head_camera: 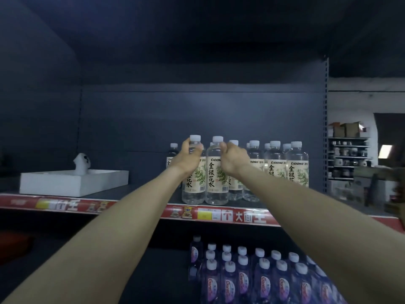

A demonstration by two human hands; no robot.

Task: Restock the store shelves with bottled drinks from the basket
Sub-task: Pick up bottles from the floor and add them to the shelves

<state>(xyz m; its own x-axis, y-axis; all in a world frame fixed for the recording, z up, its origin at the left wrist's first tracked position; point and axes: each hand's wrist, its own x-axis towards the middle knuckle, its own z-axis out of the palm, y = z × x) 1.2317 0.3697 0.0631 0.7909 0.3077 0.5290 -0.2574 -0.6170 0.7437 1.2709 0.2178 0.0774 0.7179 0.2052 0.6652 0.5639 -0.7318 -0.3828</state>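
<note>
Two clear bottles with white caps and cream leaf labels stand at the front of the upper shelf [135, 197]. My left hand [189, 156] is wrapped around the shoulder of the left bottle [194, 189]. My right hand [232, 157] grips the upper part of the right bottle [215, 185], just under its cap. Both bottles rest upright on the shelf board, side by side and touching. To their right and behind them stand several more bottles of the same kind [297, 167]. The basket is out of view.
A white tray [72, 183] with a crumpled white object sits on the left of the same shelf. The shelf below holds several purple-labelled bottles [247, 279]. A red price strip [236, 216] runs along the shelf edge. Storage racks [348, 154] stand far right.
</note>
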